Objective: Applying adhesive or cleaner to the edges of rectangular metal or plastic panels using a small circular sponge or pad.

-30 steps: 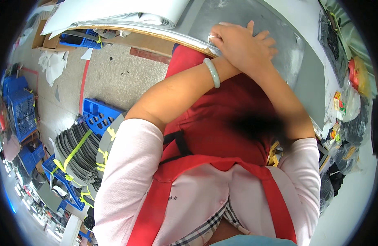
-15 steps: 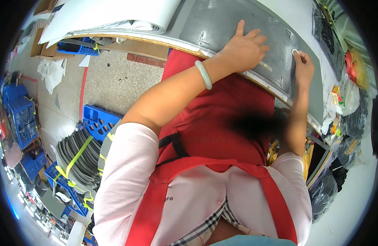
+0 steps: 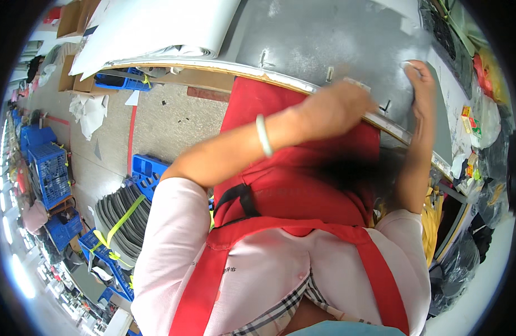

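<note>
A dark grey sheet [image 3: 303, 42] with small L-shaped slots and a pale strip [image 3: 356, 84] lies along the table in front of me. My left hand [image 3: 343, 107] is over the sheet's near edge, close to the pale strip. Motion blurs its fingers, so I cannot tell whether they hold anything. At the right part of the sheet, my right hand [image 3: 422, 81] is closed, thumb and fingers pinching a small white thing [image 3: 405, 65]. The kind of that white thing is too small and blurred to make out.
A large roll of white sheet [image 3: 163, 33] lies on the table's left. Plastic bags [image 3: 485, 120] and small boxes [image 3: 470, 123] crowd the right side. Left of me on the floor are a strapped stack of dark grey sheets [image 3: 123, 215] and blue crates [image 3: 48, 173].
My left hand has gone from lying spread on the grey sheet to a blurred sweep nearer the table edge. My right hand still pinches the small white thing, shifted slightly farther away.
</note>
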`<state>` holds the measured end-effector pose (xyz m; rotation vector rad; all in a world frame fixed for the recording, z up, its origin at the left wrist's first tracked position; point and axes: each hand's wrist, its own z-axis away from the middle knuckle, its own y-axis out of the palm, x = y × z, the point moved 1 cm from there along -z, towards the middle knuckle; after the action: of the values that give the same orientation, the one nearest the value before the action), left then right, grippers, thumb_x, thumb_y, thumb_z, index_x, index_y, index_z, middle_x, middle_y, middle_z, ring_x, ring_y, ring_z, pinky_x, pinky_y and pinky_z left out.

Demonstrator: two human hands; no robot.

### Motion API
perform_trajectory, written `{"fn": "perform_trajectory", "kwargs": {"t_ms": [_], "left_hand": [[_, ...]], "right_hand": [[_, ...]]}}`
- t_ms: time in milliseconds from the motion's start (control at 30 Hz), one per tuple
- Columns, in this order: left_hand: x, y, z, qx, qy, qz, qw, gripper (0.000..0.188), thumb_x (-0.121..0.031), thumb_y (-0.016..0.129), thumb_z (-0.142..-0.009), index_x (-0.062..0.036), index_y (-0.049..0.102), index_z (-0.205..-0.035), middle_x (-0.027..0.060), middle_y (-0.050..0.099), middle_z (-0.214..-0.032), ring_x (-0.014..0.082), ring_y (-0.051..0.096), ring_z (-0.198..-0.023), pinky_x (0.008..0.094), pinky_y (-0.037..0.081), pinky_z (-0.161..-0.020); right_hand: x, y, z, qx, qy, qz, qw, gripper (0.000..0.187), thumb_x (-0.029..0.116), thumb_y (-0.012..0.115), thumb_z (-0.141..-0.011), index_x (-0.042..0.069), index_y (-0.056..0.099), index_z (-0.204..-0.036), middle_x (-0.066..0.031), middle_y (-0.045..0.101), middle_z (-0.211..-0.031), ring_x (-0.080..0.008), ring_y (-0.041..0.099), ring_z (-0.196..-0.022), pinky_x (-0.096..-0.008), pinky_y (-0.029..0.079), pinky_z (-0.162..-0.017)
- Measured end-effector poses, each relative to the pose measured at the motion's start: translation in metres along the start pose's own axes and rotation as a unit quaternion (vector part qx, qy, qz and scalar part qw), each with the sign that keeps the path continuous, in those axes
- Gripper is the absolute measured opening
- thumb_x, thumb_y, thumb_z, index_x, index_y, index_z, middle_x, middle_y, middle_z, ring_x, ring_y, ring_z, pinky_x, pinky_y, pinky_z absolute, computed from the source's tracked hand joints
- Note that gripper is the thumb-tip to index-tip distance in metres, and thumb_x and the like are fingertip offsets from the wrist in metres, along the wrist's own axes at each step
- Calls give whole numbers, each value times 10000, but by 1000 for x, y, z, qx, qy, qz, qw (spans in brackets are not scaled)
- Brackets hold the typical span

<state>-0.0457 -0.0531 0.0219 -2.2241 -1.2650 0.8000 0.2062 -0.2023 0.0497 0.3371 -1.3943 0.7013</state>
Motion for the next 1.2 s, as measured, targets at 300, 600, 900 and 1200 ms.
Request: {"fn": "perform_trajectory", "kwargs": {"t_ms": [300,600,900,1200], "left_hand": [[7,-37,8,269,-299,-26,915,207,-207,707,-867,-72,740,-1020,186,705,-957,370,676,-891,442,546,-800],[72,-65,0,227,-252,115,934,309,-141,786,-796,-23,720,-1074,133,687,-1100,369,675,-946,404,542,-837],[49,-50,-6,207,-80,-21,975,265,1,623,-809,-24,691,-1064,126,662,-999,343,652,-962,400,536,-853],[-6,80,-85,7,33,-21,999,177,-115,618,-884,-26,684,-1021,160,712,-927,335,703,-830,441,567,-756]], "right_hand": [[53,-13,4,-39,-260,-38,964,173,129,690,-951,47,655,-1099,-27,682,-1018,-105,628,-915,-267,499,-875],[-11,-26,-24,-7,-137,-283,949,216,207,637,-996,81,590,-1165,-84,691,-1120,-191,696,-991,-353,602,-868],[-19,-20,-10,-49,-107,-285,951,245,215,653,-989,61,572,-1161,-85,692,-1066,-175,686,-951,-329,597,-828],[8,-3,2,-16,-134,-309,941,243,220,628,-1005,60,562,-1175,-75,679,-1074,-171,671,-981,-334,583,-851]]}}
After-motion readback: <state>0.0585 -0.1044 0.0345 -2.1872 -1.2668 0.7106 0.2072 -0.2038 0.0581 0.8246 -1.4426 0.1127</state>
